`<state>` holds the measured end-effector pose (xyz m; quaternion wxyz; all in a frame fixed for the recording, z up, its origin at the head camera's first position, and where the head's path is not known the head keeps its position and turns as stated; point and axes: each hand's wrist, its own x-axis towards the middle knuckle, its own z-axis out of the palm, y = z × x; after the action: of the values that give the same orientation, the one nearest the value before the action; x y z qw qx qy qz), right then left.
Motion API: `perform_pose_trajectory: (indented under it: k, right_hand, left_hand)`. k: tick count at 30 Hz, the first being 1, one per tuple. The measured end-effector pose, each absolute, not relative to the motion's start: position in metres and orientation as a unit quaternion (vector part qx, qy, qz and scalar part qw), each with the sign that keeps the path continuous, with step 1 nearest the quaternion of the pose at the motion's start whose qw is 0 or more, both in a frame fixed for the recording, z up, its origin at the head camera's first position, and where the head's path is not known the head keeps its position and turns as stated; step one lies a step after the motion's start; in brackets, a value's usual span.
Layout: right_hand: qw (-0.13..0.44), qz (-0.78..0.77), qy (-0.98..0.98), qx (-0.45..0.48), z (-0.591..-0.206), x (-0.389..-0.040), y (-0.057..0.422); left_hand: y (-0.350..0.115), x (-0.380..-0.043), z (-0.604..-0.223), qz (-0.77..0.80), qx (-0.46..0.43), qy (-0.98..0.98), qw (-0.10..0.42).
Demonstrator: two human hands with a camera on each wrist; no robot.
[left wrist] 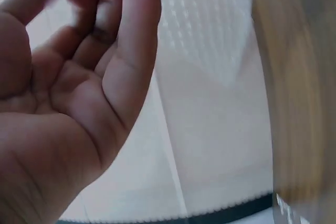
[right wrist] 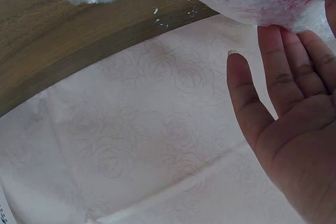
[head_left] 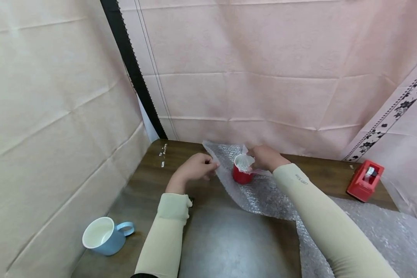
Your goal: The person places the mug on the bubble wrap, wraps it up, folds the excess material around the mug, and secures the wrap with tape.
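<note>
Your right hand [head_left: 265,157] rests straight-fingered against the red cup [head_left: 241,174], pressing bubble wrap [head_left: 264,195] to its far side. Your left hand [head_left: 194,168] pinches the wrap's left edge, fingers curled. The cup stands on the wrap, mid-table [head_left: 149,185]. Well right: a red tape dispenser [head_left: 364,180]. Near left: a blue mug [head_left: 104,234].

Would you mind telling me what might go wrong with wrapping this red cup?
The red cup stands on loose bubble wrap, so tugging by the left hand could tip it. The right hand only presses it with straight fingers, so the wrap might spring open. The tape dispenser sits far off.
</note>
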<state>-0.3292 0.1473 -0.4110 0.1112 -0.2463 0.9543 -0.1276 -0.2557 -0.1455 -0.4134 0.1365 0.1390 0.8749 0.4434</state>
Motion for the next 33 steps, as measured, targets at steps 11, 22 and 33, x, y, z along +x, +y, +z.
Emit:
perform_pose_trajectory:
  k: [11,22,33]
  right_hand:
    - [0.089,-0.115,0.953,-0.267,-0.416,-0.335,0.146]
    - [0.104,-0.151,0.948,-0.26,-0.418,-0.338,0.161]
    - [0.105,-0.196,0.938,-0.265,-0.425,-0.344,0.165]
  left_hand:
    - [-0.068,-0.288,-0.415,0.432,0.156,0.888,0.005]
    - [-0.049,-0.302,-0.459,0.51,0.147,0.848,-0.014]
    - [-0.056,-0.302,-0.48,0.337,0.276,0.899,-0.055]
